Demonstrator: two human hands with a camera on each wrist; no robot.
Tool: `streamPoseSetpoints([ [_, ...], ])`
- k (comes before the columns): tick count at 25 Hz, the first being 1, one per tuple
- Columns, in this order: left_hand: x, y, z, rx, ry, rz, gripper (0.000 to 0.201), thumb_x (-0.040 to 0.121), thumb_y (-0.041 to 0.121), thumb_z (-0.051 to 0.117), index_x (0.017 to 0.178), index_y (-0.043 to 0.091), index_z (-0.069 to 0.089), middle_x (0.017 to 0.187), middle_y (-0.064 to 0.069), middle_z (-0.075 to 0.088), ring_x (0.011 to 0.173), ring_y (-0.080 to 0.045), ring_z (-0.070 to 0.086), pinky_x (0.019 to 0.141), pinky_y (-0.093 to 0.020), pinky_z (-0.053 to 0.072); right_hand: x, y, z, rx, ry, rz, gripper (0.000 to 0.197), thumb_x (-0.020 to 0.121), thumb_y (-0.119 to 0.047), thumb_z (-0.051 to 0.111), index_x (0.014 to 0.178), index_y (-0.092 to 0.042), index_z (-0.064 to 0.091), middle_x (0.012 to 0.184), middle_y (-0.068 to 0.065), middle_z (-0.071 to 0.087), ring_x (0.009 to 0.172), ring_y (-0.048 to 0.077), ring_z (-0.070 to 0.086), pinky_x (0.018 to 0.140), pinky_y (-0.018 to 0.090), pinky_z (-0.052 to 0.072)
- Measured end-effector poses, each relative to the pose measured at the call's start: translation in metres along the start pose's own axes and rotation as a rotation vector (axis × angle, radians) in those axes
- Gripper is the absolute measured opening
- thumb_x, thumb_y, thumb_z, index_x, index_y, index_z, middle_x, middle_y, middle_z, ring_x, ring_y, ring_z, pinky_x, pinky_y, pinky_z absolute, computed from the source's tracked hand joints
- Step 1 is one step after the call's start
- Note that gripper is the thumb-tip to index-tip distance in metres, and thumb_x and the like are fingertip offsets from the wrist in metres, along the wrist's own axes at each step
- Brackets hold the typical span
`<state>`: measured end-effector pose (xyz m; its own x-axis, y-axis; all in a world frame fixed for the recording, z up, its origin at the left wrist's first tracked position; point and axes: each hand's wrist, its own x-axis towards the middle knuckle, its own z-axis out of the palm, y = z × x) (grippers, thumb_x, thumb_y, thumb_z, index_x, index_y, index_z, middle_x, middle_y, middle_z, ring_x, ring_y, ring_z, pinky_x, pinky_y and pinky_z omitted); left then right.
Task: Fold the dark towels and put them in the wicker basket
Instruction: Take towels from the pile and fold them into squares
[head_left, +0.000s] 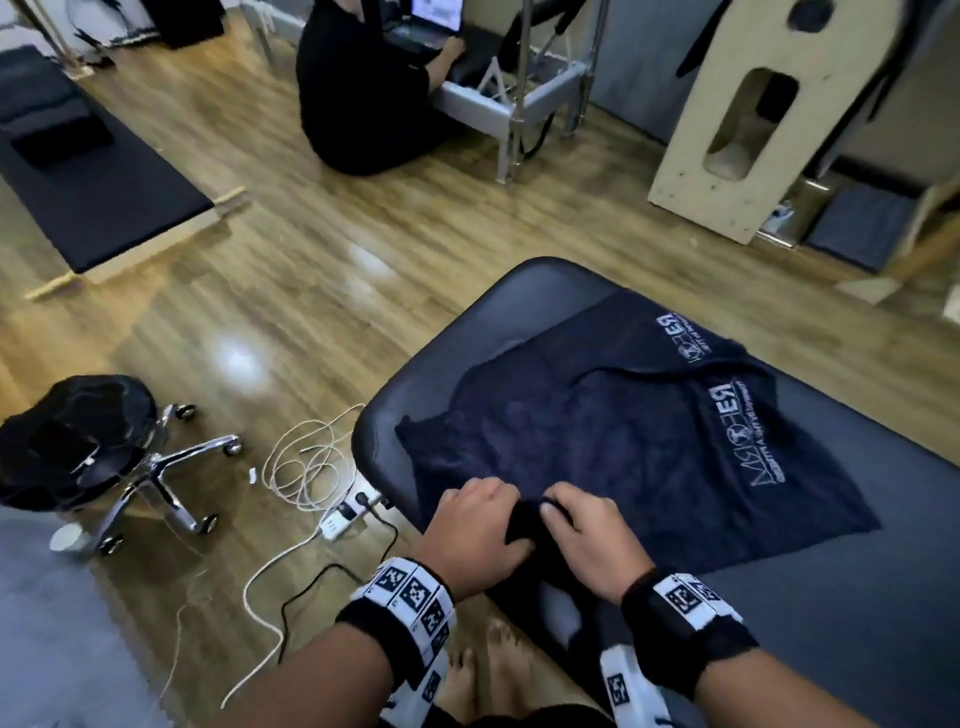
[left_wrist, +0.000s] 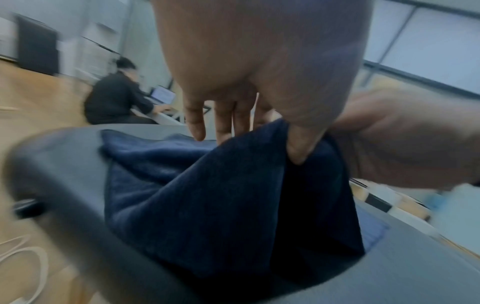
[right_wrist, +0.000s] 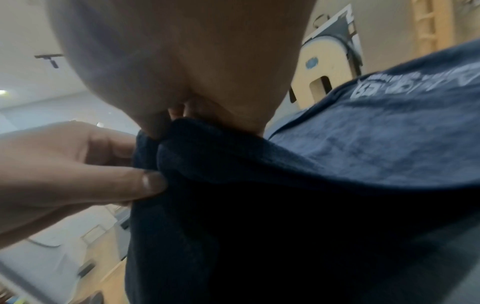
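A dark navy towel (head_left: 623, 447) with white lettering lies spread on the black padded table (head_left: 467, 322). A second one (head_left: 680, 338) sticks out from under its far edge. At the near edge my left hand (head_left: 483, 525) and right hand (head_left: 587, 535) sit side by side, both pinching a bunched fold of the top towel. In the left wrist view my left hand (left_wrist: 296, 139) presses its thumb into the towel (left_wrist: 207, 195), with the right hand (left_wrist: 402, 139) beside it. The right wrist view shows my right hand (right_wrist: 161, 123) and left hand (right_wrist: 145, 181) holding the cloth (right_wrist: 259, 205). No wicker basket is in view.
A rolling stool (head_left: 78, 447) stands on the wooden floor to the left, with loose cables and a power strip (head_left: 311, 467) by the table's corner. A person in black (head_left: 363, 88) sits on the floor at a laptop. A black padded bench (head_left: 93, 171) and wooden equipment (head_left: 737, 119) stand farther off.
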<state>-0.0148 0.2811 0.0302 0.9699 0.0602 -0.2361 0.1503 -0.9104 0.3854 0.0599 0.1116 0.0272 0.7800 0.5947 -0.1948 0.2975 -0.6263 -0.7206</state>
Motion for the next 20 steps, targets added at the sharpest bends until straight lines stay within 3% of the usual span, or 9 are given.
streamPoseSetpoints([
  [3, 0.016, 0.012, 0.003, 0.016, 0.101, 0.153, 0.02, 0.076, 0.035, 0.049, 0.088, 0.021, 0.056, 0.087, 0.002, 0.064, 0.086, -0.025, 0.062, 0.078, -0.039, 0.046, -0.024, -0.002, -0.015, -0.014, 0.073, 0.037, 0.01, 0.097, -0.033, 0.057, 0.096, -0.023, 0.059, 0.083, -0.004, 0.069, 0.082, 0.014, 0.063, 0.076, 0.032, 0.048],
  [7, 0.028, 0.019, 0.001, -0.07, 0.102, 0.293, 0.025, 0.071, 0.022, 0.047, 0.088, 0.019, 0.064, 0.085, -0.001, 0.066, 0.081, -0.03, 0.064, 0.073, -0.042, 0.053, -0.055, 0.004, -0.025, -0.185, 0.104, 0.055, 0.02, 0.088, -0.041, 0.061, 0.103, -0.028, 0.055, 0.095, -0.005, 0.069, 0.092, 0.02, 0.065, 0.078, 0.033, 0.051],
  [9, 0.032, 0.022, -0.001, -0.054, 0.088, 0.34, 0.025, 0.071, 0.019, 0.045, 0.085, 0.018, 0.066, 0.083, -0.002, 0.065, 0.08, -0.031, 0.065, 0.071, -0.042, 0.054, -0.067, 0.004, -0.028, -0.227, 0.191, 0.083, 0.018, 0.09, -0.038, 0.061, 0.103, -0.027, 0.056, 0.095, -0.006, 0.068, 0.091, 0.02, 0.064, 0.078, 0.032, 0.05],
  [12, 0.036, 0.03, -0.004, -0.171, -0.002, 0.382, 0.023, 0.074, 0.014, 0.041, 0.088, 0.018, 0.06, 0.089, -0.004, 0.065, 0.086, -0.032, 0.063, 0.077, -0.043, 0.051, -0.083, 0.001, -0.032, -0.212, 0.28, 0.167, 0.013, 0.096, -0.039, 0.056, 0.099, -0.026, 0.056, 0.086, -0.004, 0.068, 0.084, 0.022, 0.064, 0.074, 0.033, 0.048],
  [15, 0.031, 0.048, -0.004, -0.333, -0.146, 0.457, 0.022, 0.075, 0.013, 0.036, 0.088, 0.025, 0.049, 0.096, -0.002, 0.062, 0.093, -0.029, 0.059, 0.084, -0.043, 0.049, -0.098, -0.002, -0.032, -0.233, 0.26, 0.213, 0.018, 0.09, -0.042, 0.054, 0.102, -0.029, 0.052, 0.085, -0.006, 0.069, 0.085, 0.024, 0.065, 0.072, 0.036, 0.051],
  [18, 0.026, 0.076, -0.006, -0.328, -0.258, 0.559, 0.022, 0.073, 0.017, 0.035, 0.086, 0.026, 0.05, 0.097, 0.003, 0.061, 0.094, -0.023, 0.057, 0.087, -0.042, 0.049, -0.11, -0.006, -0.035, -0.23, 0.187, 0.253, 0.029, 0.082, -0.041, 0.054, 0.109, -0.032, 0.047, 0.09, -0.003, 0.07, 0.087, 0.029, 0.064, 0.073, 0.04, 0.052],
  [20, 0.026, 0.091, -0.01, -0.258, -0.299, 0.589, 0.017, 0.071, 0.02, 0.041, 0.085, 0.028, 0.046, 0.096, 0.007, 0.06, 0.092, -0.021, 0.057, 0.083, -0.041, 0.05, -0.114, 0.002, -0.038, -0.215, 0.205, 0.305, 0.017, 0.084, -0.037, 0.051, 0.099, -0.029, 0.046, 0.087, 0.004, 0.069, 0.086, 0.035, 0.062, 0.07, 0.043, 0.051],
])
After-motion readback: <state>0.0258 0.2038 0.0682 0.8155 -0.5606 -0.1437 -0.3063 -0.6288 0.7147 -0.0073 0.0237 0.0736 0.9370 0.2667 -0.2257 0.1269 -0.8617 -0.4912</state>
